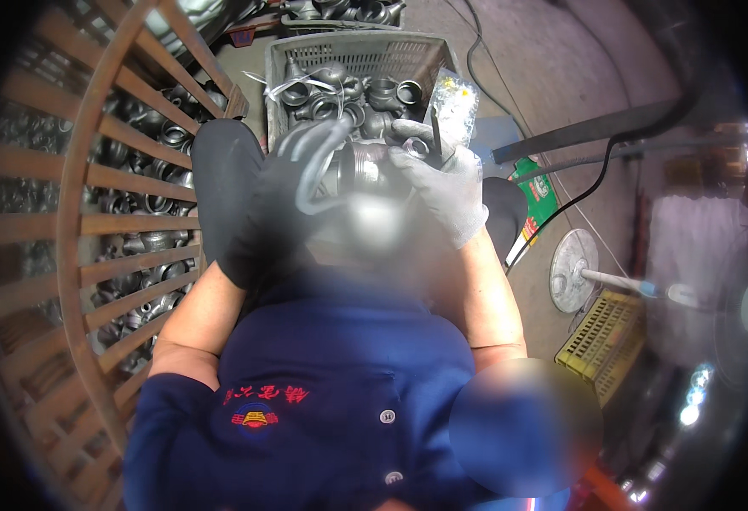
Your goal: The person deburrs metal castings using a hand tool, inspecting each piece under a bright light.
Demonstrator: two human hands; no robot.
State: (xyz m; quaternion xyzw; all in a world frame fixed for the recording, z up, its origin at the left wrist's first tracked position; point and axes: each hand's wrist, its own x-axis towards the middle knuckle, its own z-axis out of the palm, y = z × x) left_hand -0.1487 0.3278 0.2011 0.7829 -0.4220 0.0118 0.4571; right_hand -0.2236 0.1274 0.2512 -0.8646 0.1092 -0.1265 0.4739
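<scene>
Near side of the crate [331, 56], the right hand [449, 185] grips a metal fitting [361, 167] beside the finger-spread left hand [293, 170], apparent handling that calls for steadiness.

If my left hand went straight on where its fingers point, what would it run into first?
Your left hand would probably meet the metal fittings in the gray crate, though depth is unclear here.

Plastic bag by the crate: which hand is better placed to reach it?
Probably the right hand: it is nearer the plastic bag, while the left hand is across the metal fitting.
</scene>
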